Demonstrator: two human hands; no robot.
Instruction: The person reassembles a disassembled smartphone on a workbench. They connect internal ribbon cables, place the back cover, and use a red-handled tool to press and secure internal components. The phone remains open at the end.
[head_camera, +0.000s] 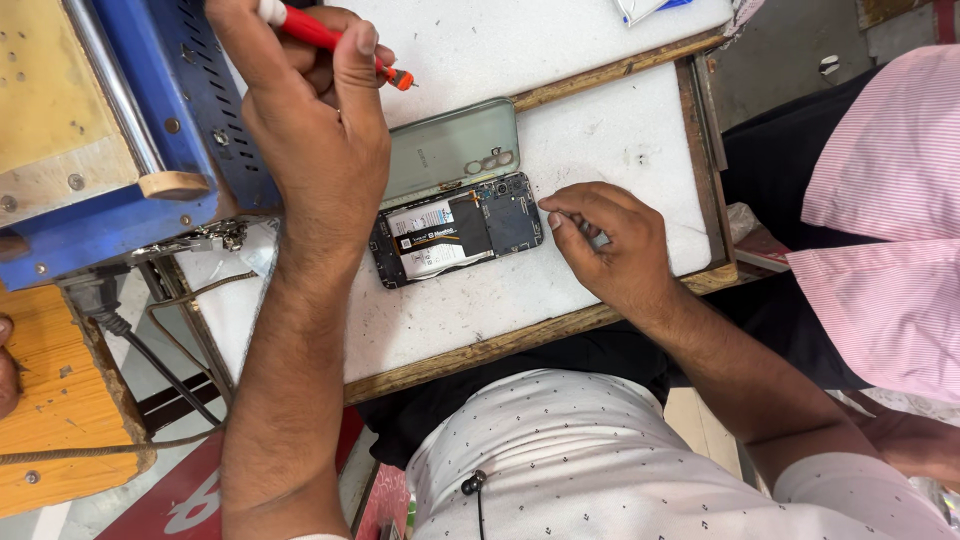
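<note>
Biggest thing in shot is the white work table with a worn wooden rim (600, 130), filling the middle of the scene, and at the far left a blue metal machine with a perforated side panel (200, 110) sits on its edge, a grey power cable (150, 350) trailing down from it toward the near left. On the right a second person's pink striped sleeve (890, 220) comes into view, well apart from the action. Now the hands: the left hand (315, 120) is up at the far left of the table, fingers curled tight around a red-handled screwdriver with an orange tip (340, 45), thumb pressed along the handle, the tip pointing right above the table. The right hand (610, 240) rests on the table to the right, fingers bunched together with thumb and forefinger pinched at the tips; whether anything small sits between them, I cannot tell. Between the two hands lies the opened black smartphone with its battery and circuit board exposed (455, 230), flat in the middle of the table, just left of the right hand's fingertips. Touching its far edge is the pale green plastic back cover with camera cut-outs (450, 150), lying flat.
</note>
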